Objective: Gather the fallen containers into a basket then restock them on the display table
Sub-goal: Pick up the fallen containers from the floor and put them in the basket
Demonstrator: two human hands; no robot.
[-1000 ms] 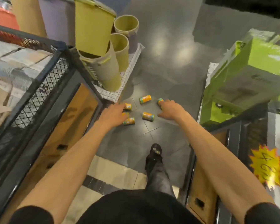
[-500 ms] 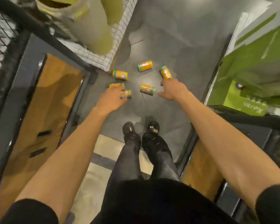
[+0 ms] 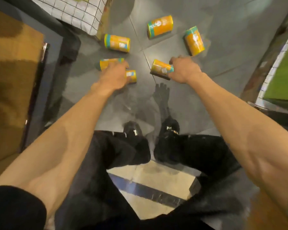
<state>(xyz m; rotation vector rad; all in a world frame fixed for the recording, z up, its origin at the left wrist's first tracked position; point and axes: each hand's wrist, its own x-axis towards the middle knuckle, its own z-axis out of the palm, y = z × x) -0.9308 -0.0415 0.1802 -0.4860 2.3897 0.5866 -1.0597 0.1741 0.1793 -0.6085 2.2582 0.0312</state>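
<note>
Several orange containers with teal rims lie on their sides on the grey floor. My left hand [image 3: 112, 78] reaches down over two of them: its fingers curl on the near one [image 3: 132, 75], and its fingertips touch the one beyond [image 3: 107, 62]. My right hand [image 3: 184, 68] grips the end of another container [image 3: 160, 68]. Three more lie loose farther off: one near the wire rack [image 3: 117, 43], one at the top middle [image 3: 160, 26], one at the right [image 3: 194, 41].
A white wire-grid rack [image 3: 76, 12] stands at the top left. A display stand with a brown wooden panel [image 3: 12, 80] runs along the left. Green boxes [image 3: 286, 75] are on the right. My black shoes [image 3: 133, 130] are just behind the containers.
I have crouched lower, so the containers look closer. My right hand moved left from the rightmost container onto the middle one. My left hand stayed over the near-left pair.
</note>
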